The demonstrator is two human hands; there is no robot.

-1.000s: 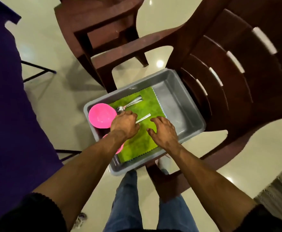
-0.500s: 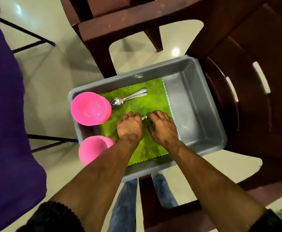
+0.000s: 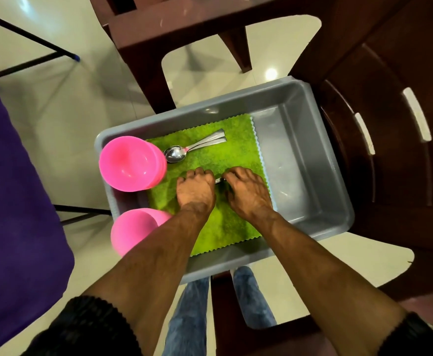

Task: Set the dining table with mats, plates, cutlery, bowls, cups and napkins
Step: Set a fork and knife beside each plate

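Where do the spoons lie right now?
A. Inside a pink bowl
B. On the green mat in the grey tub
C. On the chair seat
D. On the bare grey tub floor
B: the spoons rest on the green mat inside the grey tub, bowls of the spoons beside the pink bowls.

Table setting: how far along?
Nothing visibly laid; the table isn't in view. In hand: both hands, left and right, gather cutlery on the green mat. Left: spoons, pink bowls remain in the bin.
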